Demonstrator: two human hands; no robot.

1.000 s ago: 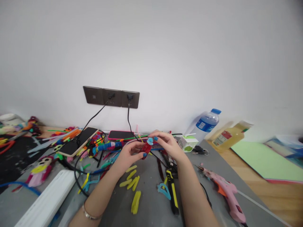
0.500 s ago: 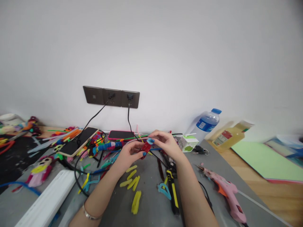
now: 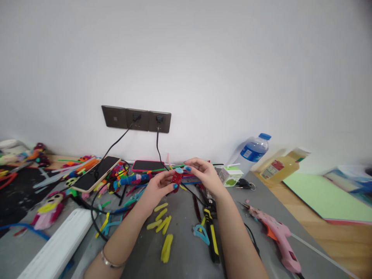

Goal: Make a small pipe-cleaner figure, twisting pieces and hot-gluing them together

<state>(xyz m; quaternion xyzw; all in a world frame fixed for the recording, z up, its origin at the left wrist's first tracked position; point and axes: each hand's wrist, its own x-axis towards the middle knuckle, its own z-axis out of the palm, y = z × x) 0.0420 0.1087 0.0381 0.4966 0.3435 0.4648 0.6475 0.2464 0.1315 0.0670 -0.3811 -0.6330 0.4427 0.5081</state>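
Between the thumb and fingers of my left hand (image 3: 157,188) stands a small red fuzzy cylinder (image 3: 176,178), seemingly pipe-cleaner work, with a light blue disc (image 3: 179,170) at its top. My right hand (image 3: 203,174) is just right of the disc, thumb and fingertips close together; whatever they pinch, if anything, is too small to make out. Several yellow fuzzy strips (image 3: 166,248) lie on the grey table below my hands. A light blue looped piece (image 3: 201,235) lies by the yellow-and-black handled pliers (image 3: 214,236), partly beside my right forearm.
To the right lie a pink glue gun (image 3: 276,236), a small green-white box (image 3: 230,176), a water bottle (image 3: 252,152) and a yellow bottle (image 3: 283,166). On the left are a phone (image 3: 97,174), a white power strip (image 3: 59,246), black cables (image 3: 94,217) and a pipe-cleaner doll (image 3: 49,209).
The red cylinder has been tipped more upright and shifted slightly left in my left hand. My right fingertips have drawn off the blue disc to its right.
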